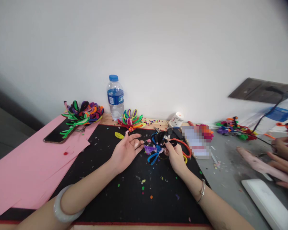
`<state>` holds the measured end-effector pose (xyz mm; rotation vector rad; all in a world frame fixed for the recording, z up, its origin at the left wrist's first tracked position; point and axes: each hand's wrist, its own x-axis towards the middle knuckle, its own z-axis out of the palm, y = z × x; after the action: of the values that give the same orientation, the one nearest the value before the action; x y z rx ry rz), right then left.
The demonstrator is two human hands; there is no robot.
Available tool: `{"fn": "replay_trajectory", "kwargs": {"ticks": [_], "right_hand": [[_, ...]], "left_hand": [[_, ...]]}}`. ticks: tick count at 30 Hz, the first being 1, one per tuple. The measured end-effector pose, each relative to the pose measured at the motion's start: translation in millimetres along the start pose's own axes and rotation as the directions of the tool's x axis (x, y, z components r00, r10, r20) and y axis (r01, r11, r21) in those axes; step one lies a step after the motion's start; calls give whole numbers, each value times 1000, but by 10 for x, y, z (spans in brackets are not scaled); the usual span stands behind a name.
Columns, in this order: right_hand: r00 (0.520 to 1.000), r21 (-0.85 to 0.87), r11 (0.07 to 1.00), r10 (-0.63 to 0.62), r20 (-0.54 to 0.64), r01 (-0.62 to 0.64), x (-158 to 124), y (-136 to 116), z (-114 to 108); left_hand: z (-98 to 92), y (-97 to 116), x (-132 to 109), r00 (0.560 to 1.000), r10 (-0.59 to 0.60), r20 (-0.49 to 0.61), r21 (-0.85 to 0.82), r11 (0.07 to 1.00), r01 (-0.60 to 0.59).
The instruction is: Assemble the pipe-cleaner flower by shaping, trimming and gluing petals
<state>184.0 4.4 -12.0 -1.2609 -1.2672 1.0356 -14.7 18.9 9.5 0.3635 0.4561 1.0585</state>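
Observation:
My right hand (175, 156) is closed, thumb and finger pinched at the edge of a blue, purple and black pipe-cleaner flower (153, 157), just over the black mat (110, 191). My left hand (126, 150) is open, palm turned up and fingers loosely curved, its fingertips just left of the flower. Behind the left hand lies another pipe-cleaner flower (129, 119) in green, pink, red and yellow. Red-orange loops (186, 145), like a tool's handles, lie beside my right hand, partly hidden by it.
A water bottle (115, 99) and a paper roll (177, 120) stand by the wall. At left, a phone (57, 131) and a bundle of pipe-cleaner flowers (83, 115) rest on pink paper (31, 159). Coloured scraps dot the mat. Another person's hands (278, 159) are at right, near a white device (266, 199).

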Motion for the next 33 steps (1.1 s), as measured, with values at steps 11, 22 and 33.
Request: {"fn": "replay_trajectory", "kwargs": {"ticks": [11,22,33], "right_hand": [[1000,52,999,7,-15,-6,10,21,-12],[999,86,996,29,-16,-28,2,-19,-12],[999,96,994,47,-3,-46,10,10,-9]], "left_hand": [[-55,-9,-14,999,-42,27,287,957,33],[-69,-11,-22,992,122,37,615,780,-119],[-34,88,9,998,-49,37,-7,999,49]]}}
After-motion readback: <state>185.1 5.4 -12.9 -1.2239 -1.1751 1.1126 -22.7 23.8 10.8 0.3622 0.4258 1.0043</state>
